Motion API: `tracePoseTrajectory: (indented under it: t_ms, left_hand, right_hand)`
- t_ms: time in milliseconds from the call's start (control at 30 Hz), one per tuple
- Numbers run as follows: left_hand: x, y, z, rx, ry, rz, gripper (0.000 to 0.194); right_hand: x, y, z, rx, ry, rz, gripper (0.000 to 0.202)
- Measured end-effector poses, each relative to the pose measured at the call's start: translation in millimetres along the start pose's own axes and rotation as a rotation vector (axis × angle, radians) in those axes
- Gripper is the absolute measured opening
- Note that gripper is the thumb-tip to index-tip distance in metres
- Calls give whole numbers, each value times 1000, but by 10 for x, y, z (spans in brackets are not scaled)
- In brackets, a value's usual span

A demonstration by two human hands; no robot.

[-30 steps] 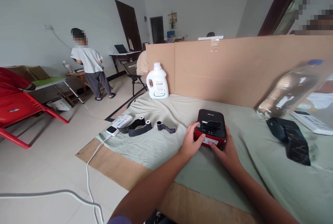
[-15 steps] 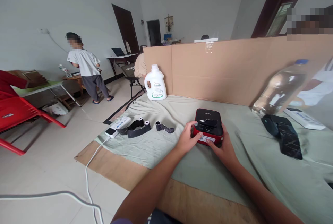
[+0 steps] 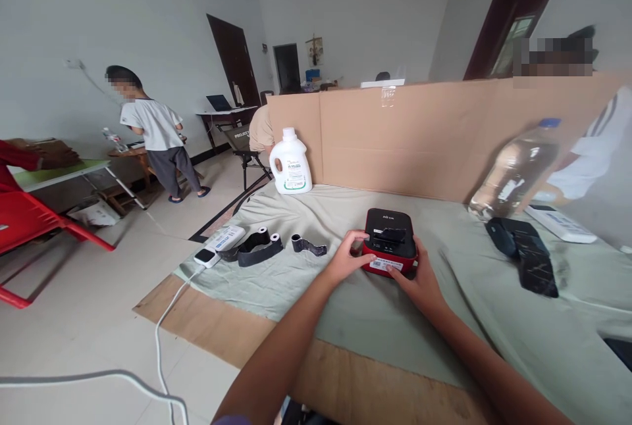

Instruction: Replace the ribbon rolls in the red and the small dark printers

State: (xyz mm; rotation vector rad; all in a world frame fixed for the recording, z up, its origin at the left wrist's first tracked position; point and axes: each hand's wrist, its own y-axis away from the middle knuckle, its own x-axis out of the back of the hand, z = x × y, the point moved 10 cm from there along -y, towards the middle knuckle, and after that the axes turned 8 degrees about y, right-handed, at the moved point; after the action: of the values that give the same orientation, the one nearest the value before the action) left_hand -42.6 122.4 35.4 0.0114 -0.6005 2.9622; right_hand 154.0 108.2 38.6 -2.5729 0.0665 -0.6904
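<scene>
A small red and black box-shaped printer (image 3: 390,244) sits on the green cloth in front of me, with a piece of black strip on its top and a white label on its near side. My left hand (image 3: 351,255) grips its left side, fingers bent around the edge and thumb on the front. On the opposite side, my right hand (image 3: 421,275) holds the right edge, its thumb by the label. Left of the hands lie a short black strip roll (image 3: 309,245) and a longer black strip (image 3: 259,252) with white-cored rolls at its ends.
A white jug (image 3: 291,165) stands before a cardboard partition (image 3: 385,142). At right are a large clear bottle (image 3: 516,168), a dark device with black strip (image 3: 523,254) and a white power strip (image 3: 563,223). A white cable (image 3: 160,339) hangs left. Other people are nearby.
The whole view has shifted slightly, so things appear a little further left. Both hands keep their hold on the printer, which shows no clear movement on the cloth.
</scene>
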Motion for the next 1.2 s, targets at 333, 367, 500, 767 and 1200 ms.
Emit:
tracePoseTrajectory:
  t_ms: [333, 367, 500, 767, 1200]
  left_hand:
    - [-6, 4, 64, -64, -39, -7, 42]
    - [-4, 11, 83, -77, -55, -3, 43]
    - [-6, 36, 155, -126, -115, -4, 45]
    - [-5, 31, 163, -147, -127, -14, 48]
    - [3, 21, 187, -143, -125, -32, 49]
  right_hand:
    - [-22, -37, 73, -80, -75, -61, 97]
    - [-5, -45, 80, -74, -60, -60, 93]
    - [83, -117, 54, -12, -13, -51, 76]
    - [256, -618, -133, -17, 136, -48, 49]
    - [-600, -1197, -228, 103, 767, -851, 28]
